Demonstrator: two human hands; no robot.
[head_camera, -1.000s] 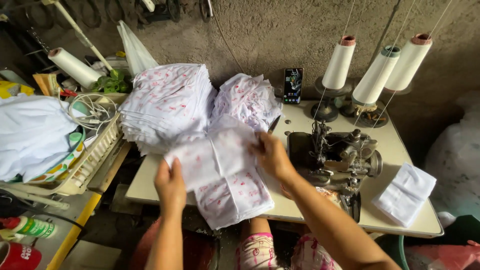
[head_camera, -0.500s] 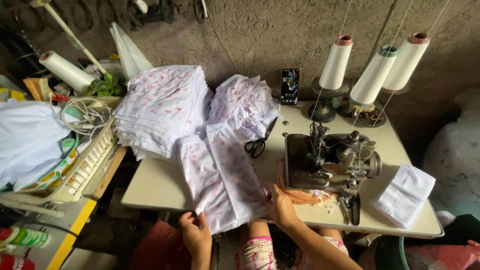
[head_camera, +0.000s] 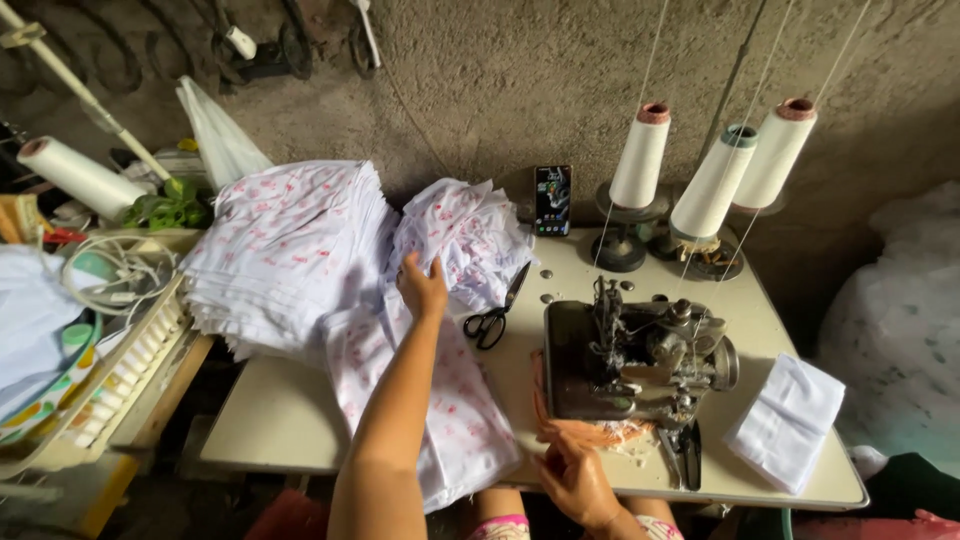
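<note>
A pale worktop (head_camera: 290, 420) fills the middle of the head view, set against a rough grey wall (head_camera: 480, 80). On its left side sits a tall stack of white fabric printed with pink marks (head_camera: 285, 250), and just beside it, toward the wall, a smaller rumpled pile of the same cloth (head_camera: 465, 235). A long piece of that printed fabric (head_camera: 460, 420) lies flat in front of the piles and hangs over the near edge of the worktop. To the right stands a dark sewing machine (head_camera: 635, 360), with three large cones of white thread (head_camera: 715, 180) behind it on stands and a folded white cloth (head_camera: 790, 420) near the right corner. Black scissors (head_camera: 495, 315) lie between the flat piece and the machine, and a small phone (head_camera: 553, 200) leans upright against the wall. The left hand (head_camera: 422, 285) reaches forward with fingers curled, resting on the lower edge of the rumpled pile; whether it actually pinches cloth cannot be told. The right hand (head_camera: 575, 480) lies at the near edge, loosely open, touching orange thread scraps (head_camera: 590, 432) under the front of the machine
</note>
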